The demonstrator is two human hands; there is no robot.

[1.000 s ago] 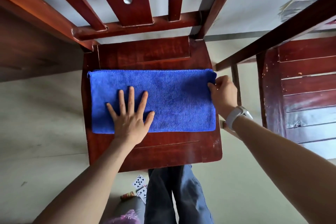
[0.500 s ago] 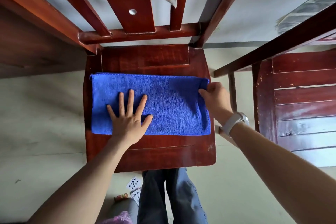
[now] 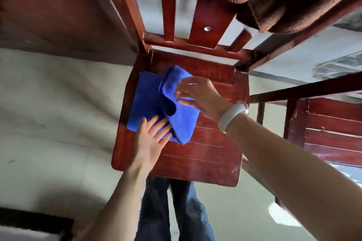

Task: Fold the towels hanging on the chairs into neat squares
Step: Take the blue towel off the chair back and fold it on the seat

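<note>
The left hand [image 3: 151, 139], at lower centre of the frame, lies flat with fingers spread and straight, its forearm reaching up from the bottom edge. The right hand [image 3: 195, 97], at centre, pinches cloth, its arm crossing from the lower right.

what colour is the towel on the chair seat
Bright blue towel, plain with no pattern, seen in the head view.

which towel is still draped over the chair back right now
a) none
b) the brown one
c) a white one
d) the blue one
b: the brown towel hangs over the chair back at the top right, while the blue towel lies on the chair seat under both hands.
</note>
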